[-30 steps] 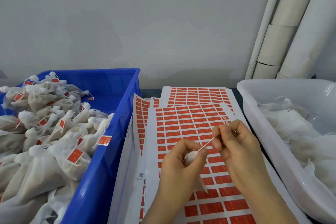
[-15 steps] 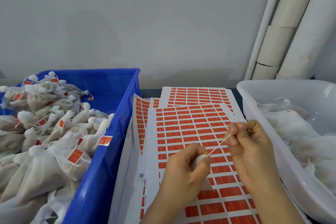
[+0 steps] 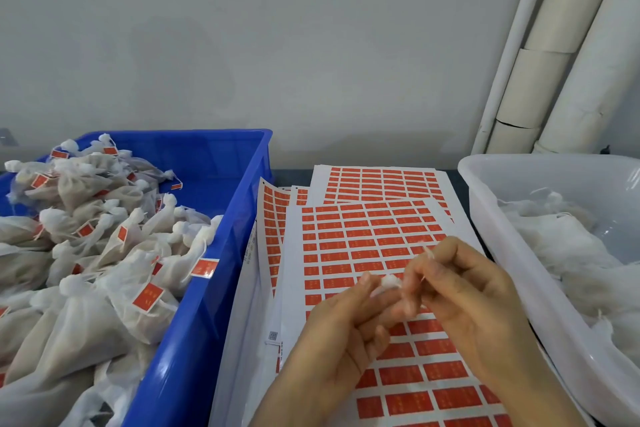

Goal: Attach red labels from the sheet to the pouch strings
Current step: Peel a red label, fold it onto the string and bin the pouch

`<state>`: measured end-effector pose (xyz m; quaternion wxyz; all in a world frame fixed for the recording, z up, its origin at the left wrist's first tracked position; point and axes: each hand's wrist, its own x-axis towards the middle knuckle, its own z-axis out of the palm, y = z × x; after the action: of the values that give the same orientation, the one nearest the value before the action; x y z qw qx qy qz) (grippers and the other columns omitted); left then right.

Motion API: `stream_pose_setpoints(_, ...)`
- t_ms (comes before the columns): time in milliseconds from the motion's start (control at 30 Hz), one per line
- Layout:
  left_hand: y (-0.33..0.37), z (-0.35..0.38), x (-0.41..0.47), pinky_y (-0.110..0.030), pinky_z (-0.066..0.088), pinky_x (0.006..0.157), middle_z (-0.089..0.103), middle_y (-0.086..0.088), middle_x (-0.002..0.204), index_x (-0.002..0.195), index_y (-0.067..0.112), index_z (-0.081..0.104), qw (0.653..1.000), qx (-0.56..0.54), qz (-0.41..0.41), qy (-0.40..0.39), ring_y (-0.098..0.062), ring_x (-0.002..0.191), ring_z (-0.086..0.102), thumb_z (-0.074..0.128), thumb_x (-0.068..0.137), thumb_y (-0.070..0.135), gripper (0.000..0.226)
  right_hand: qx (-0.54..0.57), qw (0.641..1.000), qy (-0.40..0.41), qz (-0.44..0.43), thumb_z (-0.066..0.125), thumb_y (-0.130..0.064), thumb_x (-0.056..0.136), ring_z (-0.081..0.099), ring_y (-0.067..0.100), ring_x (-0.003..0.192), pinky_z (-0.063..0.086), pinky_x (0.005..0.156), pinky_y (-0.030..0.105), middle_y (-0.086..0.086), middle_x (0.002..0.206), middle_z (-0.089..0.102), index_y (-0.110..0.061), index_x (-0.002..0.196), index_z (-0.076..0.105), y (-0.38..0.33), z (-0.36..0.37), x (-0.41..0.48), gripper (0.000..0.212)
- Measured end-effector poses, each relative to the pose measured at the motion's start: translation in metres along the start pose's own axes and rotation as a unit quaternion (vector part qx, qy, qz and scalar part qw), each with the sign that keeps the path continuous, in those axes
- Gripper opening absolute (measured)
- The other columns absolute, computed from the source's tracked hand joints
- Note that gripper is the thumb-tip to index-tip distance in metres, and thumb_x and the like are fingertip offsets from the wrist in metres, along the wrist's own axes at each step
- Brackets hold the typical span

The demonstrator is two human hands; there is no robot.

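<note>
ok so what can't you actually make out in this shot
1. The pouch: only its white top shows; the left hand hides the rest.
2. The string: motion-blurred at the right hand; whether it carries a label is unclear.
3. Print on the label sheet: too small in the head view.
4. The blue bin and white tub: cut off by the frame edges.

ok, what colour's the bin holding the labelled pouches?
Blue. The bin shows best in the head view, on the person's left.

Dark table (image 3: 291, 175), blue crate (image 3: 194, 288), label sheets (image 3: 363, 236), white tub (image 3: 512, 288)
</note>
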<state>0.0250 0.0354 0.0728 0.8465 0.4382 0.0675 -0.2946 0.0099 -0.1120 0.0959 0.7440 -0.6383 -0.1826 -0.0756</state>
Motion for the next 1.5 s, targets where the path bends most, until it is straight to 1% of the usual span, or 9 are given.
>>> stream_pose_setpoints(133, 0.002, -0.005, 0.0, -0.035, 0.059, 0.056, 0.066, -0.027, 0.109, 0.104, -0.007, 0.067, 0.985, -0.164, -0.052, -0.01, -0.033, 0.084, 0.071, 0.073, 0.072, 0.012, 0.038, -0.072, 0.992, -0.082, 0.057, 0.065, -0.036, 0.082, 0.066, 0.028, 0.066, 0.055, 0.068, 0.03, 0.013, 0.077, 0.069, -0.018, 0.077, 0.065, -0.003, -0.003, -0.003, 0.018)
stream_pose_setpoints(267, 0.005, -0.009, 0.003, -0.041, 0.059, 0.077, 0.067, -0.024, 0.097, 0.11, -0.005, 0.061, 0.983, -0.178, -0.034, 0.015, -0.026, 0.08, 0.065, 0.075, 0.065, 0.006, 0.049, -0.113, 0.984, -0.11, 0.088, 0.063, -0.025, 0.082, 0.068, 0.025, 0.067, 0.055, 0.068, 0.026, 0.009, 0.077, 0.071, -0.016, 0.077, 0.067, -0.005, -0.008, -0.002, 0.011)
stream_pose_setpoints(400, 0.004, -0.007, 0.003, -0.024, 0.053, 0.055, 0.065, -0.016, 0.079, 0.095, 0.002, 0.067, 0.997, 0.011, -0.004, 0.077, -0.015, 0.058, 0.057, 0.071, 0.081, 0.012, 0.018, -0.162, 0.983, -0.052, 0.072, 0.059, -0.031, 0.077, 0.069, 0.019, 0.073, 0.054, 0.07, 0.02, 0.002, 0.08, 0.072, -0.022, 0.077, 0.069, -0.004, -0.009, -0.002, 0.013)
stream_pose_setpoints(633, -0.001, -0.013, 0.007, -0.037, 0.06, 0.073, 0.073, -0.003, 0.089, 0.088, 0.02, 0.073, 0.959, 0.257, 0.051, 0.112, -0.029, 0.09, 0.068, 0.069, 0.079, 0.008, 0.016, -0.273, 0.956, -0.02, 0.103, 0.043, -0.047, 0.08, 0.053, -0.009, 0.107, 0.041, 0.089, 0.012, -0.034, 0.107, 0.06, -0.027, 0.086, 0.053, 0.021, 0.001, 0.003, 0.023)
stream_pose_setpoints(800, -0.003, -0.013, 0.007, -0.02, 0.055, 0.059, 0.068, 0.002, 0.068, 0.073, 0.025, 0.07, 0.932, 0.326, 0.098, 0.126, -0.01, 0.06, 0.063, 0.065, 0.079, 0.005, 0.021, -0.274, 0.959, 0.001, 0.067, 0.04, -0.034, 0.09, 0.058, -0.005, 0.091, 0.046, 0.078, 0.01, -0.016, 0.09, 0.063, -0.023, 0.091, 0.051, 0.041, 0.012, 0.001, 0.017)
stream_pose_setpoints(1200, -0.019, -0.001, 0.016, 0.004, 0.039, 0.056, 0.051, 0.025, 0.083, 0.081, 0.044, 0.045, 0.768, 0.448, 0.364, 0.28, -0.003, 0.075, 0.057, 0.071, 0.082, 0.014, 0.039, -0.321, 0.936, 0.136, 0.038, 0.045, -0.034, 0.09, 0.056, -0.006, 0.072, 0.045, 0.056, 0.008, -0.012, 0.069, 0.056, -0.029, 0.08, 0.043, 0.06, 0.028, 0.003, 0.011)
stream_pose_setpoints(1333, -0.021, -0.001, 0.017, 0.005, 0.039, 0.062, 0.046, 0.027, 0.087, 0.079, 0.041, 0.044, 0.71, 0.449, 0.437, 0.321, -0.001, 0.077, 0.055, 0.075, 0.078, 0.012, 0.042, -0.298, 0.947, 0.121, -0.007, 0.043, -0.042, 0.083, 0.058, -0.001, 0.075, 0.046, 0.058, 0.007, -0.023, 0.085, 0.057, -0.028, 0.083, 0.045, 0.057, 0.033, -0.001, 0.014)
stream_pose_setpoints(1400, -0.018, -0.004, 0.017, 0.001, 0.04, 0.054, 0.049, 0.024, 0.087, 0.078, 0.037, 0.047, 0.731, 0.41, 0.409, 0.361, -0.002, 0.078, 0.056, 0.076, 0.078, 0.018, 0.034, -0.314, 0.94, 0.124, -0.038, 0.043, -0.038, 0.085, 0.057, 0.001, 0.077, 0.047, 0.06, 0.009, -0.023, 0.09, 0.055, -0.03, 0.083, 0.045, 0.056, 0.033, -0.002, 0.009)
stream_pose_setpoints(1500, -0.013, -0.008, 0.019, -0.007, 0.04, 0.056, 0.062, 0.011, 0.076, 0.073, 0.027, 0.06, 0.836, 0.309, 0.286, 0.352, -0.012, 0.074, 0.061, 0.071, 0.081, 0.028, 0.014, -0.34, 0.929, 0.128, -0.072, 0.042, -0.032, 0.087, 0.054, 0.003, 0.082, 0.048, 0.064, 0.011, -0.019, 0.09, 0.054, -0.032, 0.081, 0.044, 0.058, 0.032, -0.003, 0.006)
